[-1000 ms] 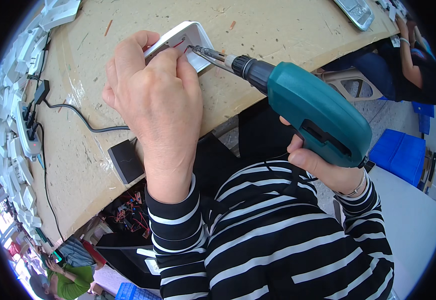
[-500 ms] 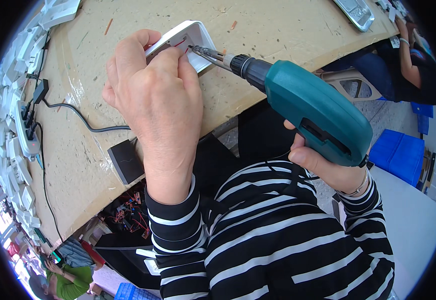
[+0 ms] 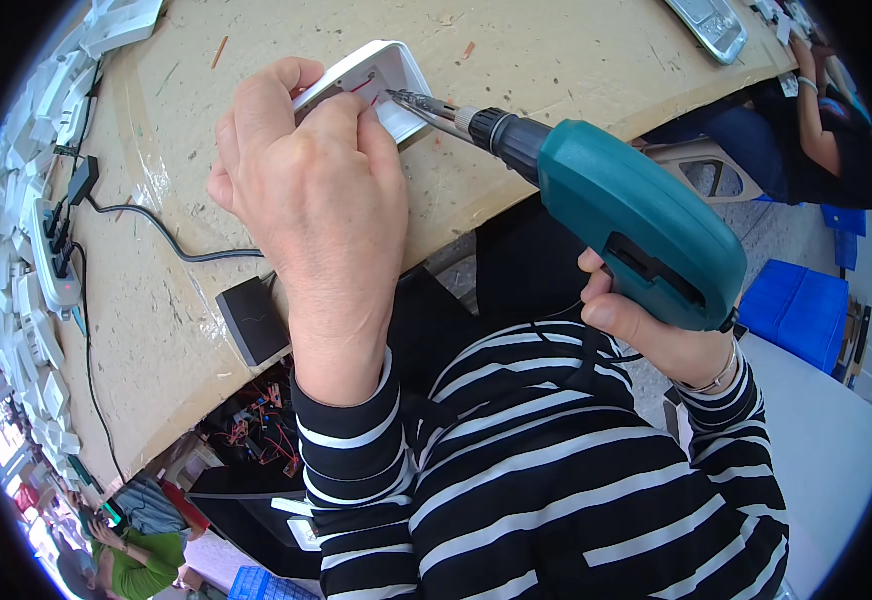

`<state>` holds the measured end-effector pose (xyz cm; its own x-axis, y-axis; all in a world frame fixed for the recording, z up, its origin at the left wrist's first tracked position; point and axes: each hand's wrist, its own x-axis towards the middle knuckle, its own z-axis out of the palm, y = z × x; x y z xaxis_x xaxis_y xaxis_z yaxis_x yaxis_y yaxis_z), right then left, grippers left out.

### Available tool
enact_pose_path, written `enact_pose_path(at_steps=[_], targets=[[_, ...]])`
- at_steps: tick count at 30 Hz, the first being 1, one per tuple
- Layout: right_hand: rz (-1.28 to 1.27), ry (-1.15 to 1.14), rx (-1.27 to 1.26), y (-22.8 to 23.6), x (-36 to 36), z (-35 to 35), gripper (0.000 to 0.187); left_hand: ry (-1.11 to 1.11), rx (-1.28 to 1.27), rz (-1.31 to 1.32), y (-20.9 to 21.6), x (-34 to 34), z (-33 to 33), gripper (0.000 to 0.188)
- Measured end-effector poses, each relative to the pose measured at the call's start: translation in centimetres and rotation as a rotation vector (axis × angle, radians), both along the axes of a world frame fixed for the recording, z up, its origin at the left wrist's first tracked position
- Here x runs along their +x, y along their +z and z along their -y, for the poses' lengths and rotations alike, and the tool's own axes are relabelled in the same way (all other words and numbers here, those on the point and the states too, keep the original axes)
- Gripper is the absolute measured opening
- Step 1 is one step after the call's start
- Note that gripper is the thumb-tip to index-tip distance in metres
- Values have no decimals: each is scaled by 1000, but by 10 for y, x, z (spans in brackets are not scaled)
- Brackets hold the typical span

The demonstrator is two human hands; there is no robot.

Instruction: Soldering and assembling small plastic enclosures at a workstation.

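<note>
My left hand (image 3: 321, 185) is closed round a white plastic housing (image 3: 408, 72), pressing it against the table with its open side tilted up. Inside the housing shows a short red wire (image 3: 364, 86) close to my fingertips; the fingers cover its lower part. My right hand (image 3: 646, 325) is wrapped round the grip of a teal soldering gun (image 3: 636, 220), from underneath. The gun's metal tip (image 3: 421, 104) reaches in over the edge of the housing, near the red wire. Whether the tip touches anything inside cannot be made out.
White housings (image 3: 26, 260) are heaped along the table's left edge, beside a power strip (image 3: 53, 265). A black cable (image 3: 176, 250) runs to a black block (image 3: 251, 320) at the near edge. Below sits a box of wired parts (image 3: 261, 430). Other people work at far right and lower left.
The soldering gun has shifted slightly right, its tip drawing back a little from the red wire. My left hand and the housing have hardly moved.
</note>
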<state>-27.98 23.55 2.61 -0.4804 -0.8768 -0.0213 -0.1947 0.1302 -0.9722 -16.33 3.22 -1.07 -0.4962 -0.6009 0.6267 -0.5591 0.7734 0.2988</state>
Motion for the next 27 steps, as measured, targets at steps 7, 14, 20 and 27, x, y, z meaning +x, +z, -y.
enact_pose_path(at_steps=[7, 14, 20, 27], targets=[[-6, -49, 2, 0, 3, -7, 47, 8, -16, 6, 1, 0, -4, 6], [-133, 213, 151, 6, -12, -21, 66, -6, 29, -7, -3, 0, -1, 6], [-42, 155, 78, 9, -9, -23, 71, 10, -24, 6, 2, -1, 0, 6], [16, 40, -83, 4, -7, -24, 76, 12, -39, 17, 0, -1, -1, 6]])
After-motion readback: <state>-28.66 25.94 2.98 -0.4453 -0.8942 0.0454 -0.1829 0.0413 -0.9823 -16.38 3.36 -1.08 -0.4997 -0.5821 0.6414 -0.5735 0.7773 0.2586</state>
